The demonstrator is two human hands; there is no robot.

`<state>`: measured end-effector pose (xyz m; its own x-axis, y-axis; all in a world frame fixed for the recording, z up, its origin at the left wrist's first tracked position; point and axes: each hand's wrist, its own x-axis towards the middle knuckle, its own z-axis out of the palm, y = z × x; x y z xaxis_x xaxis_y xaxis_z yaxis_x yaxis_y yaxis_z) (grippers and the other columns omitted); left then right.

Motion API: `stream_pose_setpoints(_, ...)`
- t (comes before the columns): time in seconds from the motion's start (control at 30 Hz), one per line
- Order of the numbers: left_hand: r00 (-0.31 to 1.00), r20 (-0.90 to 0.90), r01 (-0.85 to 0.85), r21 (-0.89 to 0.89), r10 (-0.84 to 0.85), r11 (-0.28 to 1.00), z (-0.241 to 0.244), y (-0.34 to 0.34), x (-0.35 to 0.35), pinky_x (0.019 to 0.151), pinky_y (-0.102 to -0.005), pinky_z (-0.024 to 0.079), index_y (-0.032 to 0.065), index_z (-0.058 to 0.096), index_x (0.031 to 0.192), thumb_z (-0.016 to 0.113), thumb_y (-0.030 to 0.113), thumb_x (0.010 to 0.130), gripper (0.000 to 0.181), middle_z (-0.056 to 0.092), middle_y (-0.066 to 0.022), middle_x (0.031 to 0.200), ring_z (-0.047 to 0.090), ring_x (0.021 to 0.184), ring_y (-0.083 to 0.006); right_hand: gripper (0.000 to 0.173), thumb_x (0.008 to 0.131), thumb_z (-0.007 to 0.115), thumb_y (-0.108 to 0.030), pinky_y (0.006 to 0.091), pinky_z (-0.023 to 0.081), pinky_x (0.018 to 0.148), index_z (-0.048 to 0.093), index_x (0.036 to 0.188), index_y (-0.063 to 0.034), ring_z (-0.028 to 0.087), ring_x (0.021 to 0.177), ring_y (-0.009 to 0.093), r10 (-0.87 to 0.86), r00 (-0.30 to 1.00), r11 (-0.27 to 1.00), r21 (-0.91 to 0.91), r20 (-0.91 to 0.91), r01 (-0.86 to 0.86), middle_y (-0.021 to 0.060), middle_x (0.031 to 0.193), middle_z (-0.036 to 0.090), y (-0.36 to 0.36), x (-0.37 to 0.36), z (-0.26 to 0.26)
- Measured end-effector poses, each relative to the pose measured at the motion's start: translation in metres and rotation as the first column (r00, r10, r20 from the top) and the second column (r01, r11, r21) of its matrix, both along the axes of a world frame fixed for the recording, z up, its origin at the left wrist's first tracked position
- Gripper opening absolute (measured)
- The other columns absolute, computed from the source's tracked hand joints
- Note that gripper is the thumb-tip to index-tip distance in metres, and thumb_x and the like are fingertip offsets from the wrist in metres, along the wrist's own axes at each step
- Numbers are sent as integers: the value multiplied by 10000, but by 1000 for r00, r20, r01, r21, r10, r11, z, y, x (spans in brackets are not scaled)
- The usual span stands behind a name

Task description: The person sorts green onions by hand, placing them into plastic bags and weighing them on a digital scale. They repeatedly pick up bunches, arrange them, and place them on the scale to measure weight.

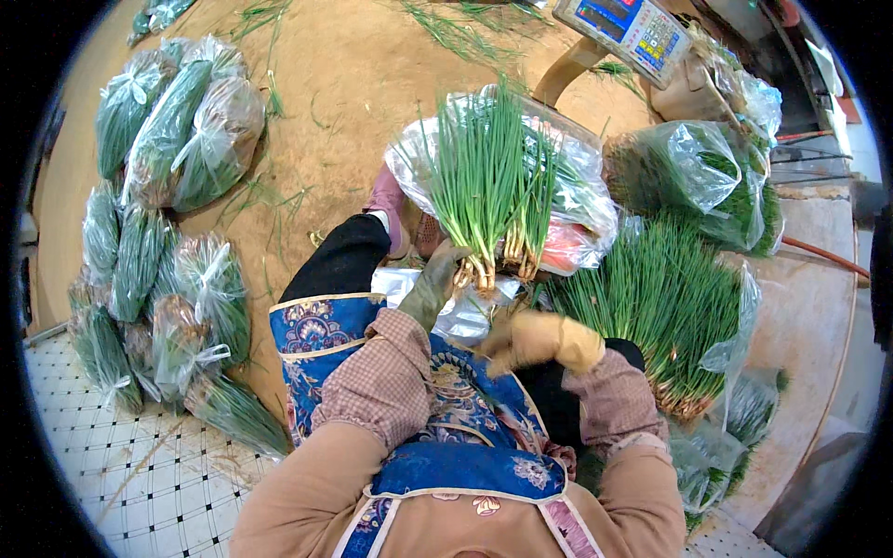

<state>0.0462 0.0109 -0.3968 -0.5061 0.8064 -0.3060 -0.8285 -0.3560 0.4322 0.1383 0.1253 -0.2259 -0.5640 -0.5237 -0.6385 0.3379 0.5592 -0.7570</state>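
My left hand (438,280), in a grey-green glove, grips a bunch of green onions (481,188) near its pale root ends. The leaves point away from me, over a plastic-covered pan of a scale (589,237). A smaller clump of green onions (536,223) lies right beside that bunch on the plastic. My right hand (544,342), in a yellowish glove, is blurred above my lap, apart from the bunch; whether its fingers hold anything cannot be made out. To its right lies a large pile of loose green onions (649,300), roots towards me.
A scale display with keypad (628,35) stands on a post at the far right. Tied plastic bags of green onions (188,125) are heaped at left. Behind the loose pile sits another filled plastic bag (698,181). Stray leaves (460,35) litter the brown floor (349,91).
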Motion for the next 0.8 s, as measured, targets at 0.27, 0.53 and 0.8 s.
stream_pose_setpoints(0.27,980,-176,-124,-194,89,973,6,2,5,671,-275,462,40,460,1055,546,215,815,309,554,-53,900,549,787,-142,325,725,598,-297,382,448,668,564,998,-124,582,757,305,-393,686,570,423,-612,704,143,823,612,21,-112,-101)
stream_pose_setpoints(0.53,997,30,-63,-111,67,992,10,-6,1,733,-287,453,29,471,1079,493,205,836,300,558,-64,943,550,831,-148,165,783,592,-191,229,398,509,527,754,-42,474,552,94,-900,284,322,-67,-331,944,19,690,550,68,-69,-94)
stream_pose_setpoints(0.8,993,14,-110,-173,114,979,25,4,4,674,-275,471,45,478,1069,538,208,821,303,563,-58,917,556,777,-137,187,835,535,-218,227,451,535,538,782,-39,547,615,108,-955,292,292,-325,-47,900,68,799,614,18,-31,-65)
